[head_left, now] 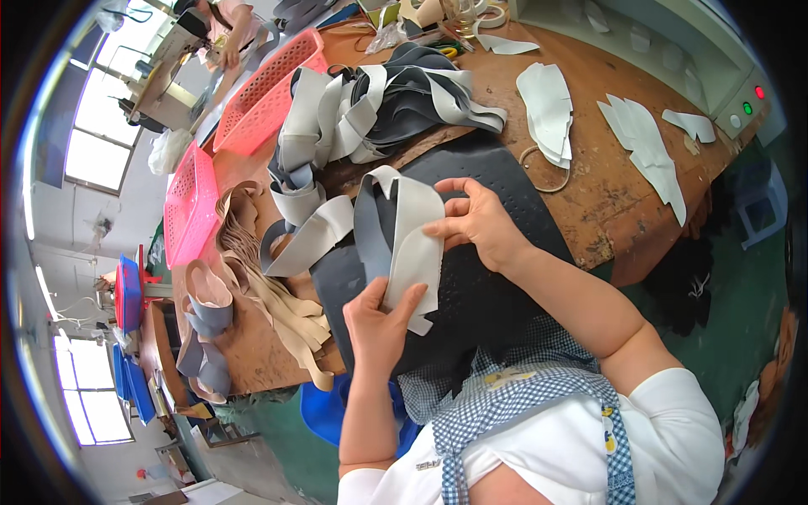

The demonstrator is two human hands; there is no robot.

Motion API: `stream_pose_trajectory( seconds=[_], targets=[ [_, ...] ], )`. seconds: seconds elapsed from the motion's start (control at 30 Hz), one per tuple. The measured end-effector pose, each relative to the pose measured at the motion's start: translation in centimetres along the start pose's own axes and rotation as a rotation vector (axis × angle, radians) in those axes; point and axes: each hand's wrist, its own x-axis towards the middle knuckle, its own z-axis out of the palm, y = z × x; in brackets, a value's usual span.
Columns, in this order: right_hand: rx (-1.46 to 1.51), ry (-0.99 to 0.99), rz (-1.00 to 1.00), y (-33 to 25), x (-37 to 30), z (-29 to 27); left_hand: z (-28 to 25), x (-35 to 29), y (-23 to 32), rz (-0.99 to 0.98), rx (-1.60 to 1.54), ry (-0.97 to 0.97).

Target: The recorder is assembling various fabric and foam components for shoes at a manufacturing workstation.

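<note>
Over a black perforated mat (497,295), I hold a curved leather-like piece (417,231), pale off-white on one face and grey on the other. The fingers of my left hand (376,326) grip its lower end, thumb on top. My right hand (484,223) pinches its right edge between thumb and fingers. Just left of it, a strip (307,244) of the same kind loops down from a large heap of grey and off-white pieces (370,105) beyond my hands. Whether the held piece joins that heap, I cannot tell.
Beige strips (269,295) and curled grey-pink pieces (206,324) lie at left, near pink baskets (189,206). White cut shapes (547,109) rest on the brown tabletop (598,202). A machine with lit buttons (732,93) stands far right. Another person (231,29) sits at a sewing machine, upper left.
</note>
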Motion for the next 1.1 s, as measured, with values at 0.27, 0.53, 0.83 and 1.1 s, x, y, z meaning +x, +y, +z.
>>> stream_pose_trajectory(
  seconds=[0.27,0.53,0.83,1.1],
  targets=[
    [-1.087,-0.273,-0.791,-4.6,-2.9,-1.0,-4.2,3.1,4.0,0.554,0.507,-0.505],
    [-0.660,-0.354,-0.463,-8.7,-3.0,-2.8,-1.2,4.5,5.4,0.791,0.538,-0.383],
    [-0.721,-0.202,-0.311,-4.9,-4.1,-2.2,2.5,1.3,3.9,0.569,0.037,0.520],
    [-0.267,-0.147,-0.062,-1.1,-5.6,-2.8,5.7,0.7,1.4,0.081,-0.841,0.186]
  ],
)
